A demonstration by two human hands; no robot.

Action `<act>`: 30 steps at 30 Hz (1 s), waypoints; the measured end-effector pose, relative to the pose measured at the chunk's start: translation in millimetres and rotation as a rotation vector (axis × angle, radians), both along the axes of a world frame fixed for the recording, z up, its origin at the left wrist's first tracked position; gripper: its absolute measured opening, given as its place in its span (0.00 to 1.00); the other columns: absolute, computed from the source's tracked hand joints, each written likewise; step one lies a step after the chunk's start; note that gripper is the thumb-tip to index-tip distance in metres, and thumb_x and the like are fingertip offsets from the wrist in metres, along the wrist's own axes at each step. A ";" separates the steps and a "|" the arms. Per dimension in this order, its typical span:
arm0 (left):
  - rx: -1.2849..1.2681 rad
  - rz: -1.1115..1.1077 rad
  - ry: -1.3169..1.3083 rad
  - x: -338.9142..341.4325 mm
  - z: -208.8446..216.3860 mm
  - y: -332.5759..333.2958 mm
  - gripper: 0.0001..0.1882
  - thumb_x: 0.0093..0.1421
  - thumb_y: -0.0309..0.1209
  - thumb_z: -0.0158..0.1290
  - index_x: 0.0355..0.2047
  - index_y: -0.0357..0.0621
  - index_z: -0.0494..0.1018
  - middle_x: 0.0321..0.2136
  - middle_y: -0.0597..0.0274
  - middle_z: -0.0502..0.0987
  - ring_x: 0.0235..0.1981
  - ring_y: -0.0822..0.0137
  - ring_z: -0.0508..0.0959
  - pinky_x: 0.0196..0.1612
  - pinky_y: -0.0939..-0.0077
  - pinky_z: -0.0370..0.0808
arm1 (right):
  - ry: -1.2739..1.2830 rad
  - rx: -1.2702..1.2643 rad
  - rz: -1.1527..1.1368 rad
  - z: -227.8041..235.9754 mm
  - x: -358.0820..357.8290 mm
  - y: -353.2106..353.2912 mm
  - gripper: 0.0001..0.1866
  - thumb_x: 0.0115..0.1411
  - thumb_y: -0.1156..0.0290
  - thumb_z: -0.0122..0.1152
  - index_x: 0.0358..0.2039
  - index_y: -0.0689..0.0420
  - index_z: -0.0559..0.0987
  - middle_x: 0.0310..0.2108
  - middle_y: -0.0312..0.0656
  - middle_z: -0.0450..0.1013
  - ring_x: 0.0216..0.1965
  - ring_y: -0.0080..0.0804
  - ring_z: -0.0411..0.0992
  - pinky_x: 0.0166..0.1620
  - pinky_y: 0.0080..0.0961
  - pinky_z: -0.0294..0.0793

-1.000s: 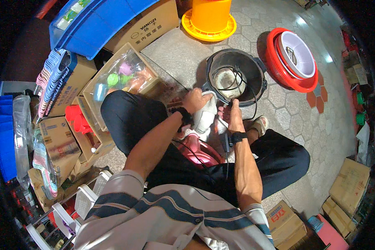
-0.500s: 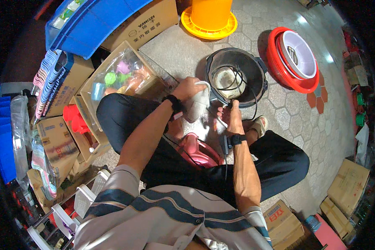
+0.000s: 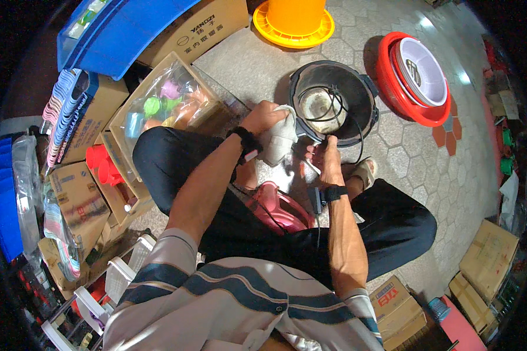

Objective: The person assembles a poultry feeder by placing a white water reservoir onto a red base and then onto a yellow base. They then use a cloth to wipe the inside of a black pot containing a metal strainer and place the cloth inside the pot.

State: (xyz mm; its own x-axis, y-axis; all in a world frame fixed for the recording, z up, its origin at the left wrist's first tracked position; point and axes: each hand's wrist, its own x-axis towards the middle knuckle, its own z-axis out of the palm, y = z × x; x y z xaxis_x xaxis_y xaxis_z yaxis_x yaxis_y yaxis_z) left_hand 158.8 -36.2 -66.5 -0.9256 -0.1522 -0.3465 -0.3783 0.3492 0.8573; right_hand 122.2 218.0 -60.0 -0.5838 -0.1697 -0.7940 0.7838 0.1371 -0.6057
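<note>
A black round cooker body (image 3: 362,98) stands on the floor in front of me, its opening facing up. A black cord (image 3: 335,105) lies coiled inside over a pale, stained bottom and hangs over the near right side. My left hand (image 3: 264,119) is closed on a whitish cloth (image 3: 279,142), which hangs against the cooker's left side. My right hand (image 3: 327,157) grips the cooker's near edge, its thumb on top and fingers curled below. Between my legs lies a glossy pink plastic piece (image 3: 280,209) with a handle-like bar, partly hidden by my trousers.
Red and white basins (image 3: 423,73) are stacked to the right. A yellow round feeder-like container (image 3: 293,26) stands beyond the cooker. At left are a box of colourful wrapped items (image 3: 170,102), red cups (image 3: 103,164) and cardboard boxes (image 3: 79,193). More cartons (image 3: 397,304) sit at lower right.
The cloth in my left hand has shifted slightly up along the cooker's side. My right hand keeps its grip at the near edge. The whole view has tilted a little.
</note>
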 end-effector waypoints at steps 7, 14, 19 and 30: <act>-0.059 0.277 -0.004 18.0 -5.1 -2.7 0.28 0.64 0.50 0.50 0.33 0.30 0.78 0.25 0.42 0.80 0.29 0.62 0.79 0.36 0.60 0.73 | 0.004 -0.028 0.014 -1.3 -1.6 4.2 0.33 0.65 0.36 0.41 0.35 0.58 0.74 0.36 0.49 0.81 0.33 0.38 0.78 0.40 0.33 0.75; -0.261 -0.157 -0.184 12.5 4.8 -41.2 0.34 0.61 0.58 0.51 0.35 0.31 0.79 0.31 0.37 0.80 0.35 0.53 0.82 0.42 0.59 0.75 | 0.022 -0.023 0.027 -1.1 -1.4 3.4 0.33 0.66 0.37 0.40 0.36 0.58 0.73 0.34 0.47 0.81 0.32 0.36 0.77 0.39 0.33 0.75; 0.072 0.183 0.183 -16.9 -23.0 -18.9 0.28 0.65 0.50 0.52 0.48 0.33 0.77 0.41 0.38 0.81 0.46 0.48 0.82 0.51 0.59 0.75 | -0.012 -0.009 -0.006 1.1 -2.8 1.0 0.32 0.66 0.37 0.41 0.35 0.59 0.73 0.35 0.49 0.81 0.32 0.40 0.78 0.40 0.34 0.76; -0.240 0.201 0.039 -36.6 4.5 3.5 0.24 0.64 0.46 0.53 0.44 0.32 0.78 0.38 0.33 0.80 0.44 0.38 0.80 0.48 0.52 0.75 | -0.007 -0.012 -0.048 9.0 2.2 -1.8 0.30 0.68 0.43 0.40 0.43 0.62 0.74 0.32 0.48 0.79 0.27 0.36 0.76 0.34 0.34 0.80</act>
State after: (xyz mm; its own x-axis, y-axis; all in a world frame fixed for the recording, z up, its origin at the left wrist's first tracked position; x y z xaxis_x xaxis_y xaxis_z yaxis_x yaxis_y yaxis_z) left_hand 122.2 -32.7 -62.0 -0.8804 -0.4070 -0.2433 -0.4290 0.4651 0.7744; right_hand 124.4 216.2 -51.0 -0.5856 -0.1515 -0.7963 0.7938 0.0920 -0.6012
